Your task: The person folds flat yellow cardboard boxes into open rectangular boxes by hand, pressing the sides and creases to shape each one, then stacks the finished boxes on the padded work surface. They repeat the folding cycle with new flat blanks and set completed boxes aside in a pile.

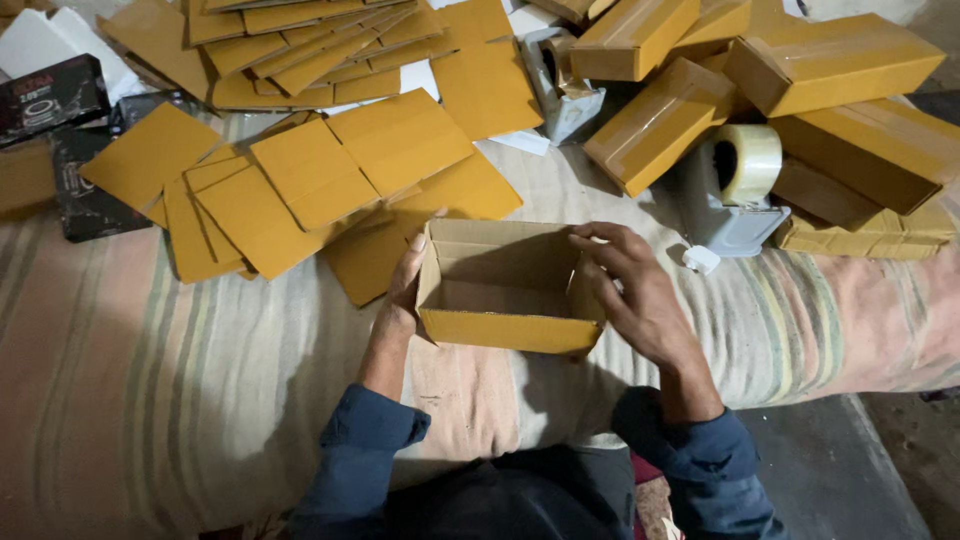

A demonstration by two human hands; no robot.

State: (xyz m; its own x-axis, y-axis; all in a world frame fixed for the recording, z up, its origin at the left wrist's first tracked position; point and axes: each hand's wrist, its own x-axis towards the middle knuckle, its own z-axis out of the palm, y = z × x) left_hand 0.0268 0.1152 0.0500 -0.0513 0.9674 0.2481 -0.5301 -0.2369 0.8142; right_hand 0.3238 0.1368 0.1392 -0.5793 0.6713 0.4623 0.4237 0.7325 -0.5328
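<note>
Two bare hands steady an open yellow cardboard box (508, 290) on a striped cloth (150, 380), just before the person. Left hand (405, 285) presses flat against its left wall; right hand (635, 290) curls over the right wall, fingers closed lightly on the edge. Forming the box looks the step in hand (its flaps probably need folding next). Flat matte box blanks (320, 170) fan out behind; glossy clear tape sits in a grey dispenser (735, 185) beside assembled boxes (830, 60).
</note>
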